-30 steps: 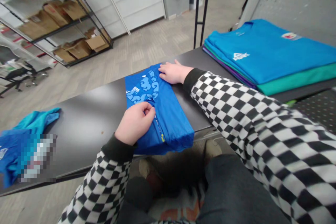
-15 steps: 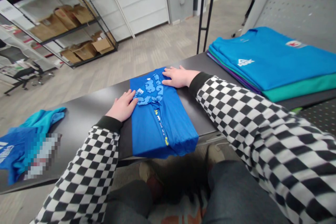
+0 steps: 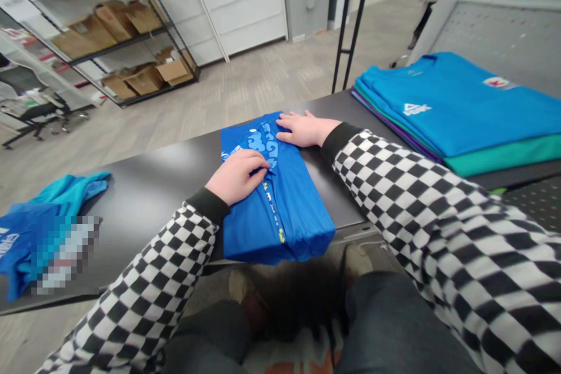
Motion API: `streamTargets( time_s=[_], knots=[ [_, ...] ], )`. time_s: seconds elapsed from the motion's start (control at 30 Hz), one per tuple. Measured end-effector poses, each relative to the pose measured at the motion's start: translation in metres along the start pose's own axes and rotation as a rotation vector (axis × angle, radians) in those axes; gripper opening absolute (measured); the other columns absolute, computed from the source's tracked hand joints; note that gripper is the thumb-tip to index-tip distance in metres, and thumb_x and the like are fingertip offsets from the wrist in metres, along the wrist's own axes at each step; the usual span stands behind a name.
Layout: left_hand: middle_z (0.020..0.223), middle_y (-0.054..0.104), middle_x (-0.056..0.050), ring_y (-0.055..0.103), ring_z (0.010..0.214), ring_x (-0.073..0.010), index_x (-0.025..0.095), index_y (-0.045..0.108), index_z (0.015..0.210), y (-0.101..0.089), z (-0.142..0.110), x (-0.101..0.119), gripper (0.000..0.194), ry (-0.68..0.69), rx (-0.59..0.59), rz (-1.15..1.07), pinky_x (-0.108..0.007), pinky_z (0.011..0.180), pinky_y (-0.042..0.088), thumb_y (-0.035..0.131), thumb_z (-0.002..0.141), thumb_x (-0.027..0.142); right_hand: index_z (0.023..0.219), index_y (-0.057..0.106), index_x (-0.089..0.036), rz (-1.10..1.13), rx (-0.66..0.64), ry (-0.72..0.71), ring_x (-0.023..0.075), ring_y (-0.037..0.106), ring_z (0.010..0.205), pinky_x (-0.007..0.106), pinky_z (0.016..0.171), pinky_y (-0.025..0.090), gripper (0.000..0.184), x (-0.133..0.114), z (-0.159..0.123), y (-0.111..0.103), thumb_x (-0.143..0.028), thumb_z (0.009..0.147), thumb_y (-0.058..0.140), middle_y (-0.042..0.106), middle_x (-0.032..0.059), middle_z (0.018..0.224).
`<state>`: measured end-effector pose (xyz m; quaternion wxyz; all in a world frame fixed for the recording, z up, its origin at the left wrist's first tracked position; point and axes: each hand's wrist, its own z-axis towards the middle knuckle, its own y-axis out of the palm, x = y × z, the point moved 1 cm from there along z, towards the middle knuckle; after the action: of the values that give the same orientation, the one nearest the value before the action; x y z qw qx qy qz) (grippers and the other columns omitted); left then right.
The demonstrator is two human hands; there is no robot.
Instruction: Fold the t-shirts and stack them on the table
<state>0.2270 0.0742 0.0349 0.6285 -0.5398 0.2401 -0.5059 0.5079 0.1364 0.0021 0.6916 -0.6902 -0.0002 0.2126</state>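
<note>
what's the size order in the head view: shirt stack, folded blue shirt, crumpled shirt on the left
1. Stack of folded T-shirts
2. Folded blue T-shirt and crumpled blue shirt: they look alike, and nearness to the camera makes ranking them unsure

There were two hands on one folded royal-blue T-shirt [image 3: 298, 234]: one left hand [image 3: 236, 177] and one right hand [image 3: 304, 130]. The black tabletop [image 3: 149, 187] carried three stacked shirts at its right end: one blue T-shirt [image 3: 456, 105], one green shirt [image 3: 504, 158] and one purple shirt [image 3: 397, 131]. Its left end held two crumpled garments: one turquoise garment [image 3: 74, 187] and one blue garment [image 3: 21, 245]. Beyond stood one wire shelving unit [image 3: 109, 29], its cardboard boxes too overlapped to count. Below the tabletop's front edge were two shoes [image 3: 355, 263].
</note>
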Motion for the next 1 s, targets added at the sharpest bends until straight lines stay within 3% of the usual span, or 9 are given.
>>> streamTargets(
  time_s=[0.17,0.3,0.47,0.53,0.63,0.7,0.8,0.9,1.0],
  knots=[
    [0.113,0.083,-0.01,0.076,0.111,-0.0279,0.024,0.083,0.119,-0.004,-0.017,-0.007,0.025,0.001,0.086,0.033,-0.048,0.107,0.06,0.058,0.112,0.026,0.175,0.052,-0.023,0.002,-0.033,0.009,0.0485,0.032,0.172,0.08,0.138,0.017,0.07,-0.003,-0.001,-0.002,-0.058,0.114,0.052,0.034,0.0144,0.188],
    [0.113,0.082,-0.009,0.076,0.11,-0.0263,0.023,0.083,0.121,-0.004,-0.024,-0.004,0.025,0.051,0.042,-0.025,-0.045,0.104,0.061,0.06,0.111,0.027,0.174,0.053,-0.024,0.018,-0.02,0.021,0.0485,0.032,0.172,0.079,0.139,0.016,0.07,-0.005,-0.003,-0.004,-0.058,0.113,0.054,0.035,0.0136,0.188],
    [0.124,0.081,-0.011,0.075,0.121,-0.0272,0.022,0.08,0.128,-0.005,-0.018,-0.02,0.034,-0.194,0.244,0.005,-0.047,0.117,0.057,0.057,0.112,0.039,0.171,0.056,-0.021,0.013,-0.014,0.032,0.0489,0.034,0.171,0.079,0.139,0.019,0.068,-0.006,-0.005,-0.006,-0.056,0.113,0.055,0.039,0.016,0.186],
    [0.143,0.077,-0.014,0.069,0.14,-0.0297,0.021,0.077,0.141,-0.003,-0.017,-0.034,0.044,-0.301,0.191,0.03,-0.05,0.128,0.05,0.053,0.112,0.045,0.168,0.059,-0.02,0.009,-0.009,0.032,0.0494,0.035,0.171,0.08,0.138,0.021,0.065,-0.005,-0.005,-0.007,-0.056,0.114,0.053,0.04,0.0167,0.185],
    [0.174,0.057,-0.016,0.047,0.166,-0.0361,0.019,0.064,0.163,0.003,-0.019,-0.051,0.066,-0.456,-0.013,0.054,-0.058,0.14,0.033,0.054,0.109,0.056,0.169,0.059,-0.02,0.003,-0.019,0.047,0.0515,0.034,0.171,0.083,0.135,0.023,0.064,-0.001,-0.006,-0.008,-0.054,0.114,0.052,0.039,0.0167,0.186],
    [0.184,0.043,-0.017,0.034,0.173,-0.0405,0.019,0.055,0.172,0.005,-0.022,-0.056,0.08,-0.528,-0.112,0.071,-0.065,0.142,0.025,0.057,0.106,0.064,0.171,0.056,-0.022,-0.001,-0.035,0.063,0.0533,0.032,0.171,0.086,0.134,0.023,0.066,0.003,-0.006,-0.009,-0.054,0.114,0.052,0.037,0.0157,0.186],
    [0.188,0.032,-0.018,0.027,0.176,-0.0419,0.02,0.047,0.177,0.001,-0.028,-0.058,0.088,-0.569,-0.166,0.057,-0.071,0.141,0.018,0.058,0.104,0.068,0.174,0.053,-0.023,-0.008,-0.06,0.078,0.0531,0.028,0.173,0.087,0.134,0.02,0.069,0.005,-0.007,-0.011,-0.056,0.113,0.052,0.033,0.0146,0.188],
    [0.186,0.038,-0.015,0.033,0.174,-0.0406,0.022,0.053,0.172,-0.006,-0.032,-0.061,0.082,-0.549,-0.155,0.006,-0.072,0.141,0.017,0.061,0.102,0.064,0.175,0.051,-0.022,-0.005,-0.039,0.084,0.0485,0.024,0.175,0.083,0.137,0.017,0.07,0.001,-0.009,-0.013,-0.059,0.115,0.047,0.032,0.015,0.188],
    [0.171,0.06,-0.016,0.055,0.161,-0.0375,0.021,0.073,0.146,-0.009,-0.032,-0.071,0.058,-0.48,-0.041,-0.013,-0.059,0.138,0.036,0.062,0.101,0.055,0.175,0.05,-0.022,0.004,-0.002,0.089,0.0444,0.025,0.176,0.083,0.137,0.017,0.065,-0.003,-0.01,-0.013,-0.053,0.119,0.037,0.034,0.0154,0.187]
  ],
)
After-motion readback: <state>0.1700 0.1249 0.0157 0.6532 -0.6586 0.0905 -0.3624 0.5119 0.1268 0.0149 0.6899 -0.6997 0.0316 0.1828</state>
